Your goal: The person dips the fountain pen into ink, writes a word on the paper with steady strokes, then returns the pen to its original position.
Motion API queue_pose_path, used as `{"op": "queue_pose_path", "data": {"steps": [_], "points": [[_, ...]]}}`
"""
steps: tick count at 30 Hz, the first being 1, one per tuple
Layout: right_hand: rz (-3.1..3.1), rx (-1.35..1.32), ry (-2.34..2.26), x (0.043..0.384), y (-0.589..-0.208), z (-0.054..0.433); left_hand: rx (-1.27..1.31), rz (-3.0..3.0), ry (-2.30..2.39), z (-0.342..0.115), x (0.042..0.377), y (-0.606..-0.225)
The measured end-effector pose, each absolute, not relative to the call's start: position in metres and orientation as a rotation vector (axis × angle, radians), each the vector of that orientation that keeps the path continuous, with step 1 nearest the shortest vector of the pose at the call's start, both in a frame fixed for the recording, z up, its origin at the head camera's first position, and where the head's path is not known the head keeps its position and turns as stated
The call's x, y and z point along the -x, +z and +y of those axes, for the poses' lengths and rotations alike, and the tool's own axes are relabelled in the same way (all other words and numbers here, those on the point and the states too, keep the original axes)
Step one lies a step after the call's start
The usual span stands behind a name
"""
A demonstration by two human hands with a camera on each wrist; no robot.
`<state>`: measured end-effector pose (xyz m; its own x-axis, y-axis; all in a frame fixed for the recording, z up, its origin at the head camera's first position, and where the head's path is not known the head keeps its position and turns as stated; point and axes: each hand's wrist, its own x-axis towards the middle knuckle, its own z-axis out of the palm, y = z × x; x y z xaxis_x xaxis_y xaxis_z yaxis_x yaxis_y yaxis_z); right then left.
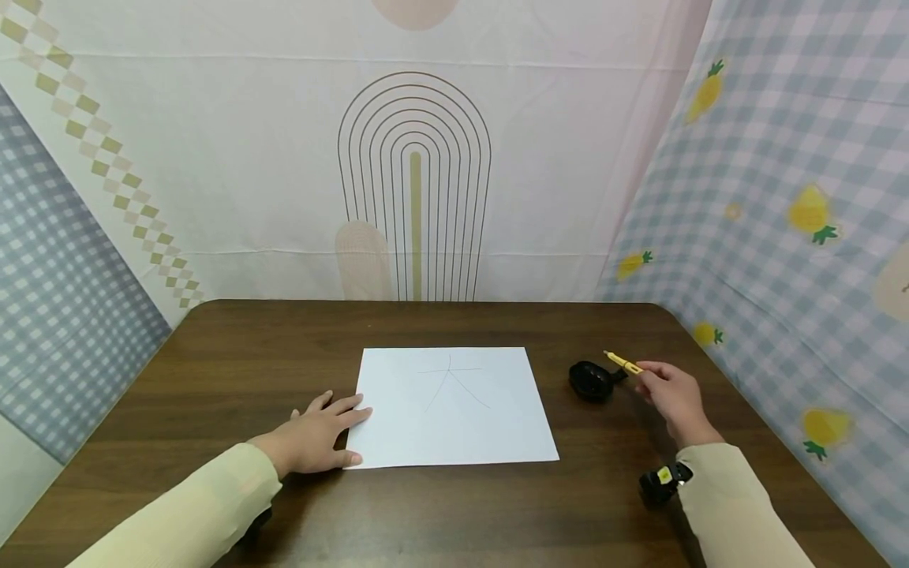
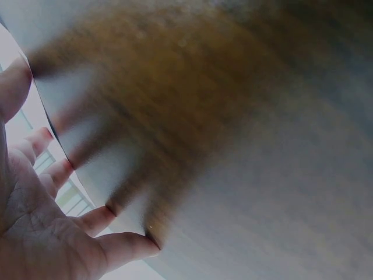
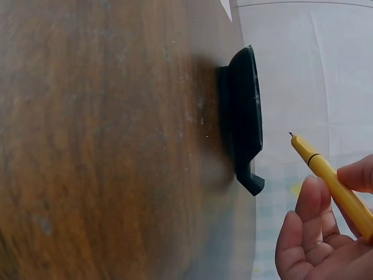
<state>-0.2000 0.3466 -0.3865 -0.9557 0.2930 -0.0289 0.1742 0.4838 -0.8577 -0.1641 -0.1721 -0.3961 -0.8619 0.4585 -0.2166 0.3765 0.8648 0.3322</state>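
Note:
A white sheet of paper (image 1: 454,438) lies on the brown table, with a few thin pen lines like a stick figure's limbs in its upper half. My left hand (image 1: 312,438) rests with spread fingers on the sheet's left edge; the left wrist view shows this hand (image 2: 52,233) from the palm side. Between thumb and fingers my right hand (image 1: 675,398) pinches a yellow pen (image 1: 623,362), held up off the table. Its dark tip (image 3: 291,135) is bare and points left. Just beside it sits a small black pan-shaped dish (image 1: 591,380) with a short handle.
The brown wooden table (image 1: 440,513) ends at a white patterned cloth (image 1: 554,181) behind it. Blue checked cloth (image 1: 767,260) with yellow fruit prints hangs along the right side. A black device (image 1: 660,485) is strapped to the right wrist.

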Motion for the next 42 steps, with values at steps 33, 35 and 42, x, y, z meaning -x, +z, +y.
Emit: {"op": "queue_pose_path", "data": {"steps": [33,35,42], "points": [[-2.728,0.552,1.485,0.199,-0.403,0.355,-0.638,2.729,0.414,-0.173,0.166,-0.397],[-2.73,0.546,1.49,0.199,-0.402,0.356,-0.641,2.736,0.413,-0.173,0.165,-0.397],[-2.76,0.54,1.472,0.199,-0.4,0.357,-0.647,2.742,0.41,-0.173,0.165,-0.397]]}}
